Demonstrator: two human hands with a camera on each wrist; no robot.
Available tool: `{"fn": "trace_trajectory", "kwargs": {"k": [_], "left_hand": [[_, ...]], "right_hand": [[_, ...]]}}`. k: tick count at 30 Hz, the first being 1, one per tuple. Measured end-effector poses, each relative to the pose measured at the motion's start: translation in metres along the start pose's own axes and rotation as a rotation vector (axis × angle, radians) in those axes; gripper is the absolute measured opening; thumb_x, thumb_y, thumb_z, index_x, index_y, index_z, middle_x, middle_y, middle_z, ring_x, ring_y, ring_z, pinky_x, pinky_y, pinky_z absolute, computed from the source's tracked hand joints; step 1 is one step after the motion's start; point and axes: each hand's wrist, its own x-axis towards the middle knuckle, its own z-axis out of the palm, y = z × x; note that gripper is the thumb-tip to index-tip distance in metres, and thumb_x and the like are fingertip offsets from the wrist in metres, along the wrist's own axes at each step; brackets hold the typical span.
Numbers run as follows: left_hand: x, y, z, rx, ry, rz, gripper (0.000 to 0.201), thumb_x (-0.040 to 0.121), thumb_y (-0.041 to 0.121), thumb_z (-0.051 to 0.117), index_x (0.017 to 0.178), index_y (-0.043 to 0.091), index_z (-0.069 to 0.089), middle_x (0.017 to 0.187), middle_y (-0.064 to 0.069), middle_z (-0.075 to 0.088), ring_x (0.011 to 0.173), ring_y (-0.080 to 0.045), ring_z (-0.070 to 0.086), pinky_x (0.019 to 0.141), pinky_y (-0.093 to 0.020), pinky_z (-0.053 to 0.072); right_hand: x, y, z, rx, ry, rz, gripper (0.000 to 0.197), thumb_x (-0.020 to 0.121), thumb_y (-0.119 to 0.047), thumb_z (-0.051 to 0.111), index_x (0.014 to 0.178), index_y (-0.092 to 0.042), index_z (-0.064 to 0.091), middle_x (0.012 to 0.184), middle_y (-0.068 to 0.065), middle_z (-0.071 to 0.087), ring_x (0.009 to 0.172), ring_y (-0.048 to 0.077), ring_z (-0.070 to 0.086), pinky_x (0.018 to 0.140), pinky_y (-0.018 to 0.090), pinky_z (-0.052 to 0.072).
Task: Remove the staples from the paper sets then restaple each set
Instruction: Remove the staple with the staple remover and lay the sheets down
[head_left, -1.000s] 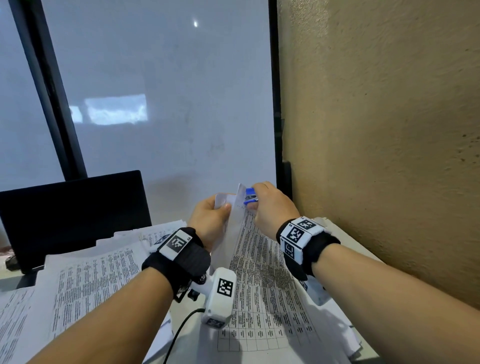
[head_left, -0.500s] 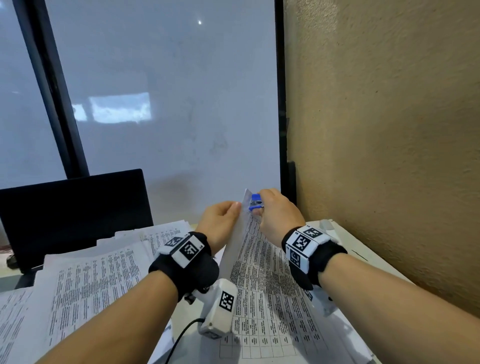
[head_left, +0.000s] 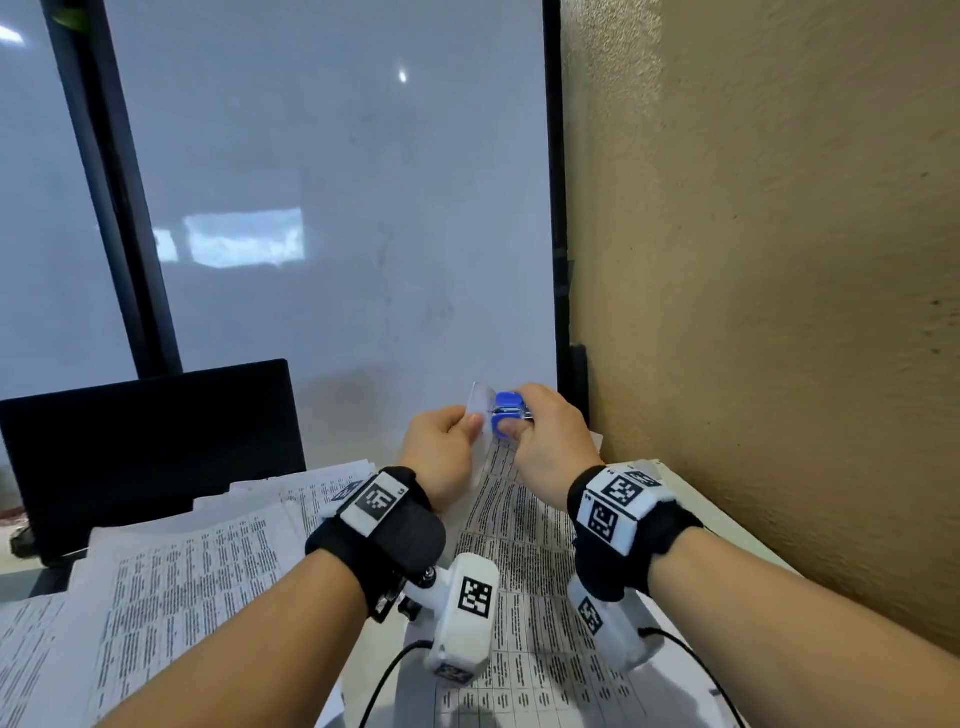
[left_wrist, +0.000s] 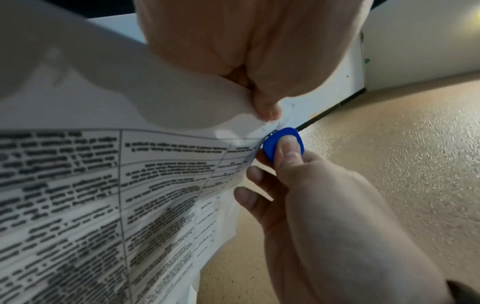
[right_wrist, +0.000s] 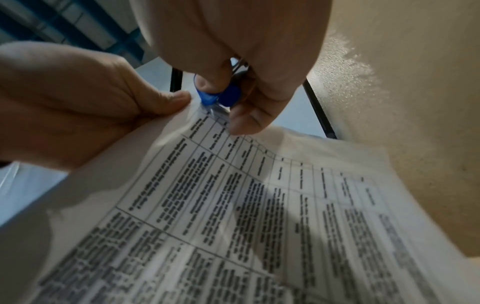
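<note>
The step in hand is staple extraction from one paper set (head_left: 524, 545). The set is raised at its top corner, above the bench (head_left: 691, 499), with its lower part trailing down onto the printed sheets (head_left: 182, 582) lying there.

The left hand (head_left: 441, 452) pinches the raised corner between thumb and curled fingers (left_wrist: 267, 109), just beside the tool. The right hand (head_left: 550, 441) squeezes a blue staple remover (head_left: 508, 410) between thumb and forefinger; its metal jaws meet the paper at the corner edge. The staple itself is too small to make out in any view.

Recommended procedure, as a judgement from this position:

1. Keep the left-hand pinch close to the remover, so that the corner stays taut and flat against the jaws.
2. Seat both jaw tips fully under the staple crown before squeezing harder. A partial bite is likely to bend one leg and leave it in the sheets.
3. Pull straight away from the paper face, not sideways along the edge. Thin sheets tear easily at a stapled corner.
4. Hold all sheets together with the left hand, so the set stays aligned for restapling.
</note>
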Motion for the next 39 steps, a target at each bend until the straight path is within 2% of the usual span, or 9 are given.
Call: {"fn": "trace_trajectory", "kwargs": {"k": [6,9,11,13,19,23,27,31,39], "left_hand": [[-0.007,0.009,0.001,-0.038,0.009,-0.042,0.041,0.093,0.008,0.056,0.054,0.015,0.065,0.057,-0.003,0.053,0.063,-0.017,0.044,0.065,-0.031,0.037],[-0.009,0.007,0.002,-0.042,0.015,-0.061,0.044,0.093,0.003,0.054,0.051,0.016,0.054,0.055,0.0,0.041,0.059,-0.015,0.035,0.063,-0.03,0.03],[-0.01,0.005,0.002,-0.082,0.043,-0.045,0.022,0.087,0.014,0.06,0.066,0.01,0.054,0.066,-0.004,0.039,0.066,-0.016,0.035,0.066,-0.032,0.028],[-0.009,-0.001,0.0,-0.145,0.087,-0.068,0.031,0.075,0.028,0.06,0.083,-0.001,0.062,0.078,-0.008,0.047,0.074,-0.02,0.042,0.07,-0.035,0.034],[-0.013,0.006,0.003,0.252,0.03,-0.02,0.033,0.1,0.016,0.048,0.069,0.006,0.051,0.063,-0.006,0.039,0.06,-0.018,0.035,0.057,-0.028,0.028],[-0.012,-0.002,0.012,0.312,-0.02,-0.027,0.034,0.099,0.017,0.05,0.074,-0.004,0.058,0.066,-0.008,0.046,0.064,-0.019,0.042,0.06,-0.027,0.033],[-0.014,0.0,0.024,0.293,-0.023,-0.017,0.022,0.096,0.017,0.055,0.087,0.006,0.072,0.078,-0.009,0.066,0.07,-0.019,0.055,0.067,-0.027,0.045],[-0.016,0.003,0.029,0.234,-0.02,-0.04,0.024,0.095,0.016,0.056,0.085,-0.001,0.07,0.072,-0.009,0.059,0.067,-0.018,0.05,0.062,-0.031,0.045],[-0.018,0.006,0.024,0.111,-0.072,-0.06,0.028,0.094,0.008,0.051,0.073,-0.006,0.063,0.067,-0.01,0.043,0.066,-0.019,0.036,0.063,-0.031,0.031]], "right_hand": [[0.002,0.002,0.005,0.317,-0.015,0.213,0.006,0.094,-0.018,0.055,0.09,-0.021,0.059,0.092,0.008,0.062,0.087,0.03,0.063,0.078,0.051,0.055],[0.0,0.0,0.002,0.511,-0.019,0.319,0.01,0.098,-0.013,0.049,0.095,-0.013,0.058,0.087,0.009,0.058,0.071,0.021,0.06,0.066,0.042,0.058],[0.001,-0.001,-0.006,0.763,0.031,0.445,0.019,0.102,-0.012,0.041,0.089,-0.008,0.055,0.077,0.009,0.051,0.06,0.018,0.053,0.054,0.034,0.054],[0.004,0.004,-0.014,0.832,0.04,0.498,0.022,0.103,-0.013,0.039,0.087,-0.007,0.054,0.075,0.009,0.049,0.061,0.019,0.052,0.051,0.032,0.052],[-0.015,0.058,-0.036,0.268,-0.154,0.54,0.014,0.098,-0.014,0.046,0.096,-0.008,0.058,0.084,0.011,0.053,0.065,0.022,0.052,0.055,0.034,0.053],[-0.03,0.079,-0.053,-0.186,-0.248,0.451,0.017,0.096,-0.02,0.053,0.106,-0.008,0.059,0.097,0.008,0.059,0.085,0.024,0.055,0.076,0.033,0.047],[-0.027,0.058,-0.057,-0.34,-0.181,0.134,0.021,0.095,-0.017,0.055,0.116,-0.012,0.056,0.12,0.0,0.052,0.102,0.018,0.053,0.082,0.027,0.04],[-0.025,0.026,-0.049,-0.458,-0.127,-0.138,0.036,0.093,-0.021,0.057,0.127,-0.016,0.049,0.124,0.001,0.047,0.111,0.022,0.051,0.085,0.036,0.046],[-0.023,0.004,-0.035,-0.66,-0.128,-0.224,0.038,0.096,-0.029,0.052,0.131,-0.02,0.042,0.127,0.001,0.043,0.113,0.021,0.045,0.075,0.035,0.048]]}}
